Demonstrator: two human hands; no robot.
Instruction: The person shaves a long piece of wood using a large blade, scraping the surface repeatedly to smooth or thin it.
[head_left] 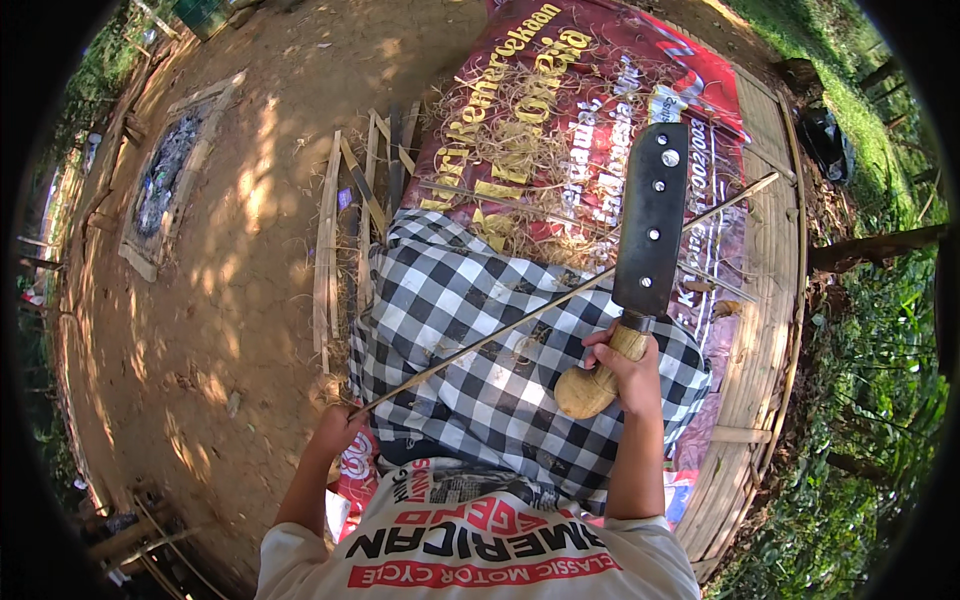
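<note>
In my right hand (632, 368) is a big cleaver-like knife (652, 220), held by its bulbous wooden handle. Its broad dark blade has several round shiny spots and points away from me, raised over my lap. My left hand (343, 428), low at the left, is closed round the end of a long thin bamboo strip (490, 345). The strip slants up to the right across my checked black-and-white cloth (470, 300) and passes behind the blade. Its far end shows beyond the blade at the right.
A red printed banner (470, 120) covers the bamboo platform (765, 240), with curly shavings (520, 140) scattered on it. Several split bamboo pieces (330, 240) lie at its left edge. Bare earth and a framed ash pit (170, 170) are farther left; greenery grows at the right.
</note>
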